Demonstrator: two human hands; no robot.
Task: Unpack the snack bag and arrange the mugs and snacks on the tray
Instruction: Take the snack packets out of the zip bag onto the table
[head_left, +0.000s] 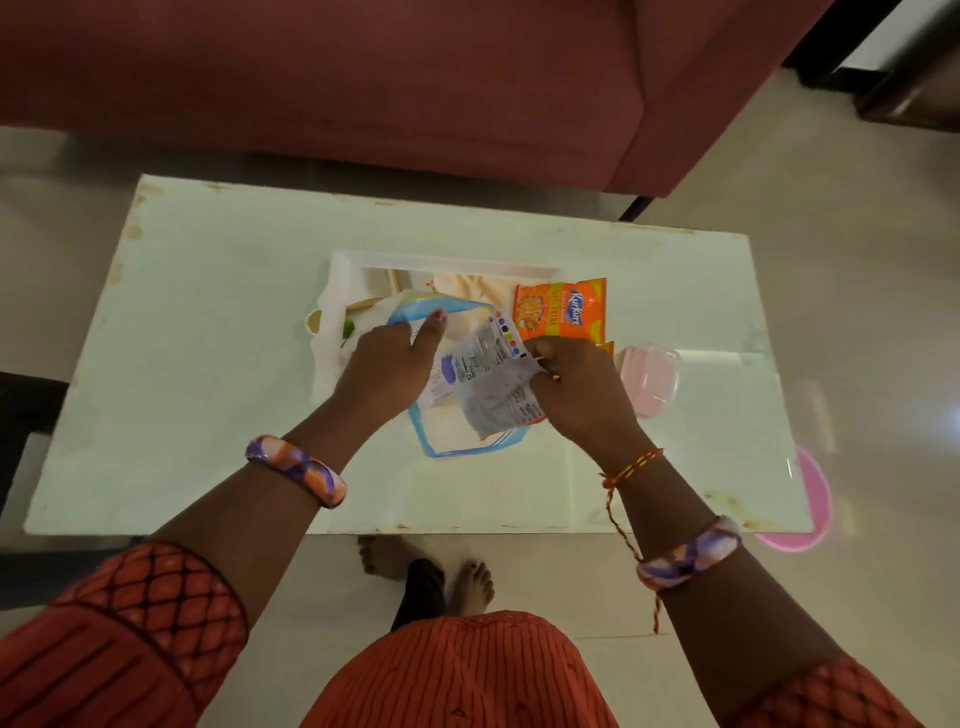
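Note:
A clear snack bag with a blue zip rim (457, 447) lies over the near part of a white tray (345, 270) on the table. My left hand (387, 364) holds the bag's left side, thumb up along its rim. My right hand (576, 387) pinches a silvery snack packet (485, 374) at the bag's mouth. An orange Kurkure packet (561, 309) lies at the tray's right side. A pink mug (649, 382) lies on its side just right of my right hand.
The white table (208, 364) stands in front of a dark red sofa (415, 78). A pink round object (800, 499) shows on the floor at the table's right corner. My feet (431, 571) are below the near edge.

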